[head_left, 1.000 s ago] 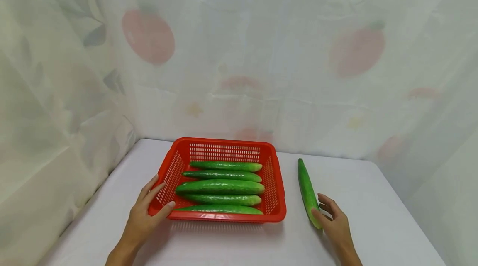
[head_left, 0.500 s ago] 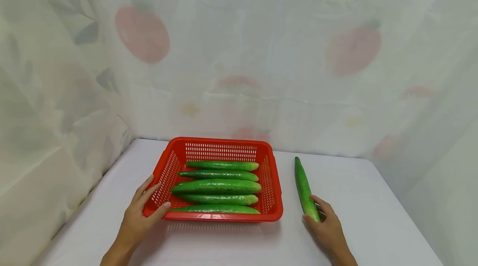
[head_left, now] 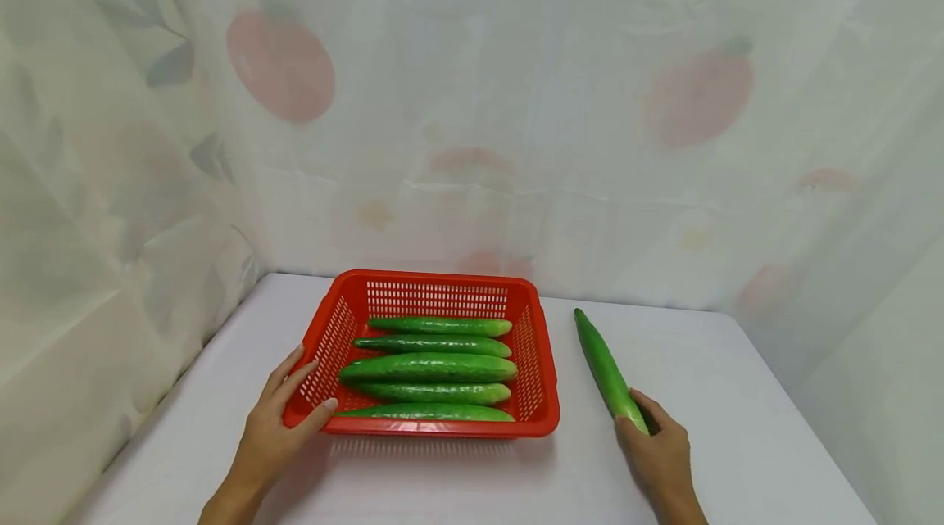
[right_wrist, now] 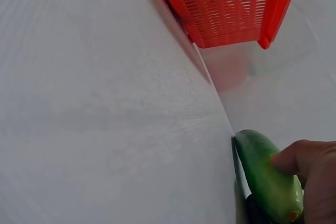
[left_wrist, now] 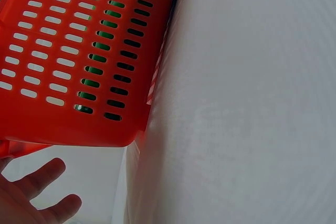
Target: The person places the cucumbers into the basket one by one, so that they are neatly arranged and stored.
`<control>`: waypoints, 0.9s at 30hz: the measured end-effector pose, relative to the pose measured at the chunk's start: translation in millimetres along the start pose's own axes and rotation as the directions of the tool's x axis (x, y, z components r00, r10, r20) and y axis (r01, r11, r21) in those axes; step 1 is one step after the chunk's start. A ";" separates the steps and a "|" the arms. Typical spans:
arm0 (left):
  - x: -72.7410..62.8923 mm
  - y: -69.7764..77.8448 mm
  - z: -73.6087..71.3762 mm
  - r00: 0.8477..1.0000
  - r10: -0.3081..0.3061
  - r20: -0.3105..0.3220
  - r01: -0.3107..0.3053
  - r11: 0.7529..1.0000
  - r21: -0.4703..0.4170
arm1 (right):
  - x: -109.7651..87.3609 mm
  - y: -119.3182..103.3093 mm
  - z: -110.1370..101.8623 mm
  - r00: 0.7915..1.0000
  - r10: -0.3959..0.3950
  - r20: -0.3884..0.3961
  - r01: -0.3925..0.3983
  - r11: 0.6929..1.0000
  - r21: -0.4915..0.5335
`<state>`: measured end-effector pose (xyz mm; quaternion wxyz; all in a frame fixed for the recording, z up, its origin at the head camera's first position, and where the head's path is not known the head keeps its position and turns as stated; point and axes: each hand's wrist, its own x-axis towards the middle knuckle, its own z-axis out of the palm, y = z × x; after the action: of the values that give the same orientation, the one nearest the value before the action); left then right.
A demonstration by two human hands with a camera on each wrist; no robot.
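Note:
My right hand [head_left: 660, 450] grips the pale near end of a long green cucumber [head_left: 606, 368] to the right of the basket. In the right wrist view, the thumb presses along the side of that cucumber [right_wrist: 265, 174]. A red plastic basket [head_left: 442, 427] with slotted walls stands at the middle. Several cucumbers [head_left: 431, 365] lie inside it crosswise, in a row from back to front. At the basket's front left corner rests my left hand [head_left: 271, 431], thumb on the rim, fingers spread along the left side. The left wrist view shows its fingers [left_wrist: 44, 177] extended beside the basket wall [left_wrist: 68, 124].
A white-covered table [head_left: 442, 488] lies under everything. Pale curtains [head_left: 472, 99] printed with fruit hang behind it and on both sides. The basket's right wall [right_wrist: 226, 22] stands a short way left of the held cucumber.
My right hand has closed around the cucumber's near end. The cucumber has turned, its near end swinging right and its far end left. My left hand stays at the basket corner.

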<state>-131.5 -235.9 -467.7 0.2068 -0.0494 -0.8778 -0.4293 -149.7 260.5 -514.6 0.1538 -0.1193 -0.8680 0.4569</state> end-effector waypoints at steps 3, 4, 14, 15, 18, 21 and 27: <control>0.0 0.3 0.1 1.000 -0.002 0.001 0.002 1.000 0.004 | -0.2 -0.1 -1.0 0.998 0.050 -0.037 -0.048 0.998 0.044; 0.0 0.3 0.1 1.000 0.000 0.001 0.000 1.000 0.005 | -0.1 0.0 -1.4 0.996 0.072 -0.046 -0.069 0.995 0.072; 0.1 -1.0 0.3 1.000 0.014 -0.009 -0.014 1.000 0.007 | 0.0 -7.3 -7.2 0.957 0.273 -0.101 -0.222 0.908 0.355; 0.2 -0.8 0.4 1.000 0.014 -0.008 -0.014 1.000 0.005 | 0.5 -8.5 -7.9 0.952 0.291 -0.097 -0.233 0.893 0.385; 0.4 -0.8 0.4 1.000 0.008 -0.005 -0.008 1.000 -0.003 | 2.7 -13.2 -9.6 0.943 0.323 -0.076 -0.242 0.824 0.512; 0.2 -0.9 0.6 1.000 0.005 -0.001 -0.005 1.000 -0.007 | 4.6 -18.2 -13.1 0.950 0.310 -0.044 -0.216 0.751 0.624; -0.6 -0.6 -0.2 1.000 0.004 -0.001 -0.004 1.000 -0.001 | 8.7 -29.2 -18.1 0.964 0.262 -0.043 -0.162 0.708 0.687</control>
<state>-131.0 -236.4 -468.3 0.2081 -0.0507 -0.8773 -0.4294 -152.9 261.0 -479.3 0.1922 -0.1852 -0.6090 0.7469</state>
